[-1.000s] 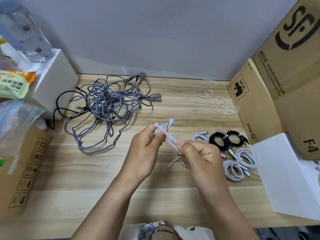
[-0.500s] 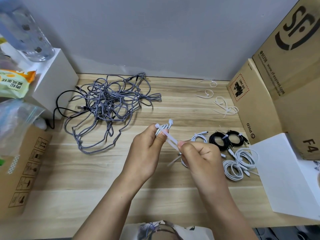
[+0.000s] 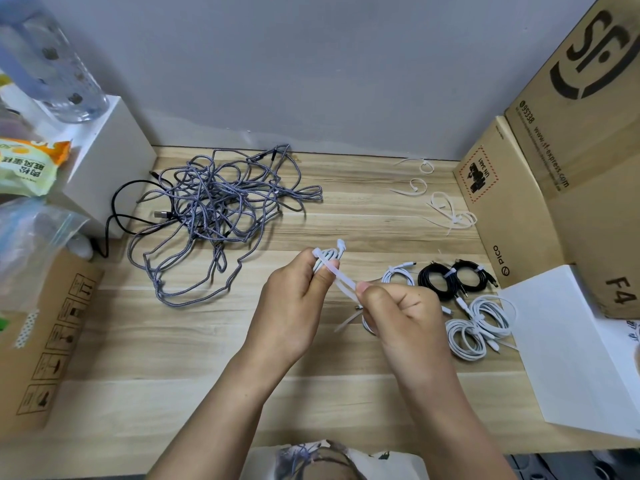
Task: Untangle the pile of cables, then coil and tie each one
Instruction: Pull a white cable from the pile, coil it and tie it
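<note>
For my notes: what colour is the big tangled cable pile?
Grey, braided, tangled cable pile; head view.

**Wooden table and its load**

A grey braided cable tangle (image 3: 221, 216) is spread over the wooden table (image 3: 145, 358) at back left. Loose white zip ties (image 3: 446, 209) are scattered at back right, with coiled black cables (image 3: 450, 280) and white cables (image 3: 481, 327) laid nearer.

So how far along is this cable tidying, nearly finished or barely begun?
Partway. Done: coiled, tied cables lie at the right, two black coils and several white coils. In hand: the left hand grips a small white cable while the right hand pulls a zip tie around it. Left: the grey braided tangle is untouched; spare ties wait.
</note>
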